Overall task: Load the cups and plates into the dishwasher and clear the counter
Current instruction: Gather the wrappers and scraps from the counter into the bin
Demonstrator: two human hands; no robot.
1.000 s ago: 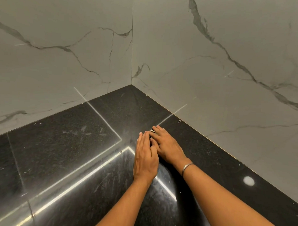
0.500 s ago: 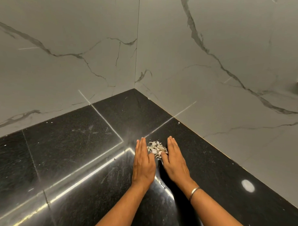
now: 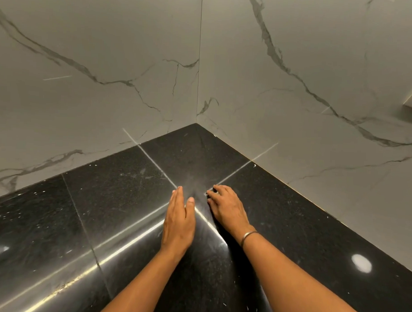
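Left hand (image 3: 178, 221) and right hand (image 3: 227, 209) apart on the black counter (image 3: 119, 199).
Left is straight-fingered, its long axis toward the wall corner (image 3: 197, 109); right curls round pale scraps (image 3: 208, 194) (barely visible).

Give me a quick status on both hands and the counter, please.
Left hand open, edge-on on glossy black stone counter. Right hand curled over small pale scraps, mostly hidden. No cups or plates in view.

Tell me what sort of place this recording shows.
Probably a kitchen, at the inner corner of a counter: a polished black stone countertop runs into two walls clad in pale, grey-veined marble-look wall tiles. No sink, appliance or dishes are in view, so "kitchen" leans on the task.
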